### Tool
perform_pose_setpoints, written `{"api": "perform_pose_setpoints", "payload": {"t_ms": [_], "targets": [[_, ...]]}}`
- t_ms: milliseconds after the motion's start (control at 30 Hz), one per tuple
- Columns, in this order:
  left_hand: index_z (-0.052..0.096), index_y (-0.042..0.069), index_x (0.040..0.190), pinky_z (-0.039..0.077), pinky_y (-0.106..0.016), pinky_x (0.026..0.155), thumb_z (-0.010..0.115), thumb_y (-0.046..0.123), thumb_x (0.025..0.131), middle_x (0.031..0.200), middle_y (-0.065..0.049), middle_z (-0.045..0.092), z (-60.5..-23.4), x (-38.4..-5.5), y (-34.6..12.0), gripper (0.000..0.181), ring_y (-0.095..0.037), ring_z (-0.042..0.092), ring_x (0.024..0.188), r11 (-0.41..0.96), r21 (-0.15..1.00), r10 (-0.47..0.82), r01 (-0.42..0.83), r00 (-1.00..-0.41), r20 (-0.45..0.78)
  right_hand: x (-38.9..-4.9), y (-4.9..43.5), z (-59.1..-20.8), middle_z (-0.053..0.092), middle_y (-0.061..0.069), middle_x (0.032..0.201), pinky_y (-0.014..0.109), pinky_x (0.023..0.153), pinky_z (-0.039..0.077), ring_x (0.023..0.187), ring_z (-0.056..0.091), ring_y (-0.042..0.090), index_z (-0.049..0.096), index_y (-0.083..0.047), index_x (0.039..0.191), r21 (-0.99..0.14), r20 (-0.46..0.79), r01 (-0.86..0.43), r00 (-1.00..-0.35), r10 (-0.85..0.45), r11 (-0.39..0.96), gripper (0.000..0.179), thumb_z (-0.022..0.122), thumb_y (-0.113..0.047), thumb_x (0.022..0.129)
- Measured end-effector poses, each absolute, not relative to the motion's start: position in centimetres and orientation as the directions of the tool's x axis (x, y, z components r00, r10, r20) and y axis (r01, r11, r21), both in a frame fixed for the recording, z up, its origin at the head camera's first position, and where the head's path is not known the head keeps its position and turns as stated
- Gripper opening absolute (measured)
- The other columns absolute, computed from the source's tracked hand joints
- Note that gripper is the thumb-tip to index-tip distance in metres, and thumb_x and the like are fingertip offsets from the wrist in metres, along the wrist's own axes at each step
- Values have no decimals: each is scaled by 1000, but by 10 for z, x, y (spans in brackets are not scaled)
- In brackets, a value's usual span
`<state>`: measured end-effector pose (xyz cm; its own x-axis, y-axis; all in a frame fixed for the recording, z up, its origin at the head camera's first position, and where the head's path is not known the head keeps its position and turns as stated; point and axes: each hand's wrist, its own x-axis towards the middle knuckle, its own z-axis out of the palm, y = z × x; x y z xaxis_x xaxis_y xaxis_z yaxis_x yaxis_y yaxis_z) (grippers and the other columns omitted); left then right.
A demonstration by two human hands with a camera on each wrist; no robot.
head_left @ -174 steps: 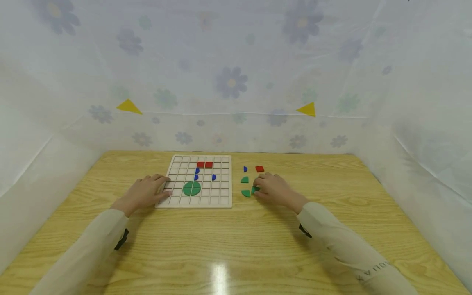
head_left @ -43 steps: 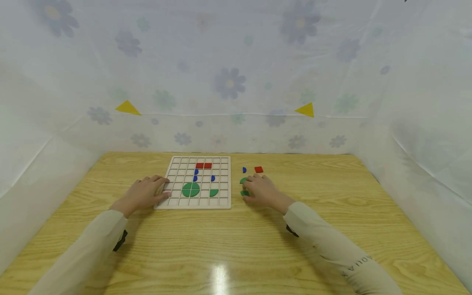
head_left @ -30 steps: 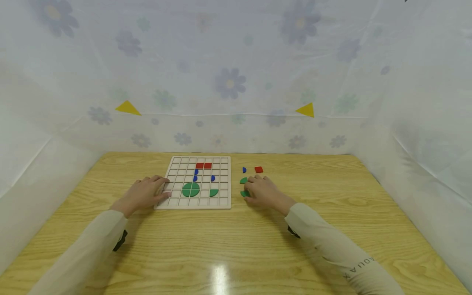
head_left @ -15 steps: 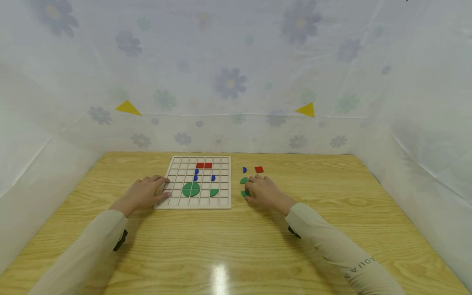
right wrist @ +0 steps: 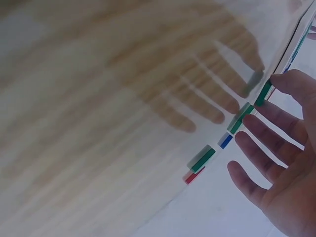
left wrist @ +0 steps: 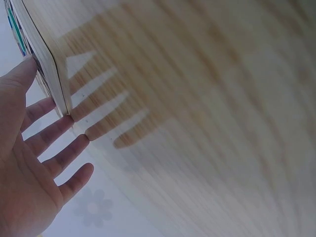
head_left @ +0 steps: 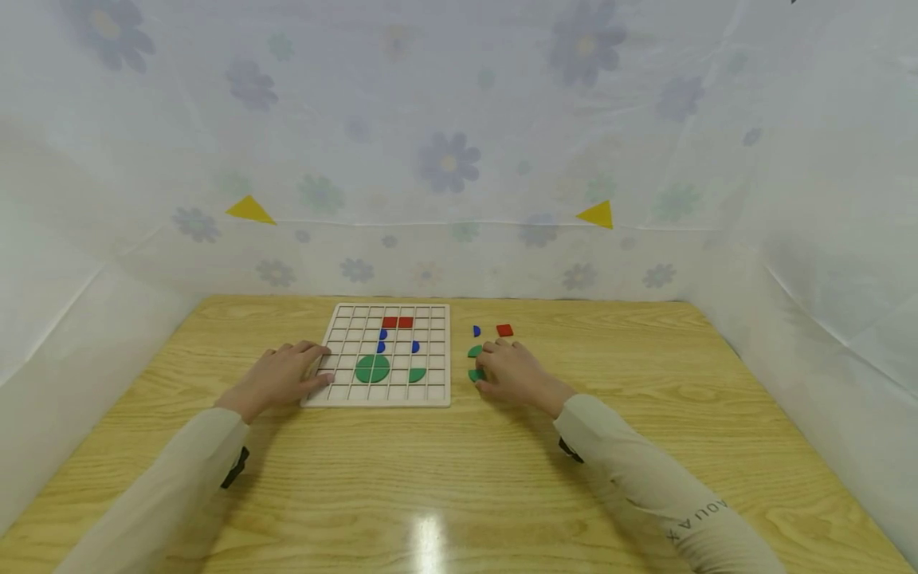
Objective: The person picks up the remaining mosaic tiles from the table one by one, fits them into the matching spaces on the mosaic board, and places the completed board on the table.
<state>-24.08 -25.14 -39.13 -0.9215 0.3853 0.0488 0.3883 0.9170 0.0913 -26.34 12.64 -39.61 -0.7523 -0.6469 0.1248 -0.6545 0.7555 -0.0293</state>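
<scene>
In the head view, my left hand (head_left: 278,375) rests along the left edge of a white grid board (head_left: 351,402), its thumb and fingertips on the rim. The left wrist view shows its fingers (left wrist: 54,136) spread and fairly straight. On the board lie a green circle of quarter pieces (head_left: 372,368), a lone green quarter (head_left: 417,375), blue half-circles (head_left: 416,347) and red squares (head_left: 398,323). Right of the board, my right hand (head_left: 519,377) pinches a green quarter-circle tile (right wrist: 263,94) between thumb and index finger, down at the table. The hand partly covers that tile in the head view.
Beyond my right hand lie another green quarter (head_left: 474,351), a blue half-circle (head_left: 476,331) and a red square (head_left: 505,330). A further green tile (right wrist: 202,160) shows in the right wrist view. White flowered sheeting (head_left: 459,255) encloses the wooden table (head_left: 344,478).
Since the oldest frame, a green quarter has come to lie on the board's lower right. My right hand has shifted left to the nearer green quarter; the left hand stays put.
</scene>
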Motion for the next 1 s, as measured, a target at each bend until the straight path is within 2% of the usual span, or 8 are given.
{"api": "perform_pose_setpoints", "payload": {"t_ms": [133,367,600,833,1000], "targets": [[51,6,127,38,-63,85,55,41,89,128,-21,51,-392,-240,-252,52,-46,50,109,915,94,390,393,-919,54,-266,122,-395,59,-1,92,39,78,46,87,53,20,64,-14,90,-21,143,-664,-742,-655,748,19,64,-32,85],[51,6,127,38,-63,86,55,41,89,128,-21,51,-392,-240,-252,52,-46,50,109,914,98,389,393,-919,56,-269,109,-390,60,-2,89,31,70,43,78,49,16,64,-14,88,-27,152,-680,-727,-670,732,17,62,-31,85],[51,7,128,37,-63,88,55,43,89,130,-21,50,-394,-241,-252,53,-45,49,111,920,100,375,379,-926,49,-269,91,-387,61,0,98,39,79,45,92,54,19,65,-13,96,-43,115,-677,-734,-669,735,22,61,-33,86],[50,7,129,36,-64,88,54,43,89,131,-21,49,-393,-241,-251,53,-46,48,112,921,101,374,376,-926,41,-270,74,-387,62,-1,97,37,81,48,92,55,18,65,-14,97,-19,135,-701,-709,-693,713,24,62,-35,85],[50,8,128,36,-64,87,54,44,89,130,-21,49,-393,-241,-250,53,-46,48,112,920,100,377,379,-925,43,-270,63,-385,62,-2,99,39,83,47,93,55,17,64,-16,100,-13,100,-696,-716,-691,718,25,60,-37,87]]}}
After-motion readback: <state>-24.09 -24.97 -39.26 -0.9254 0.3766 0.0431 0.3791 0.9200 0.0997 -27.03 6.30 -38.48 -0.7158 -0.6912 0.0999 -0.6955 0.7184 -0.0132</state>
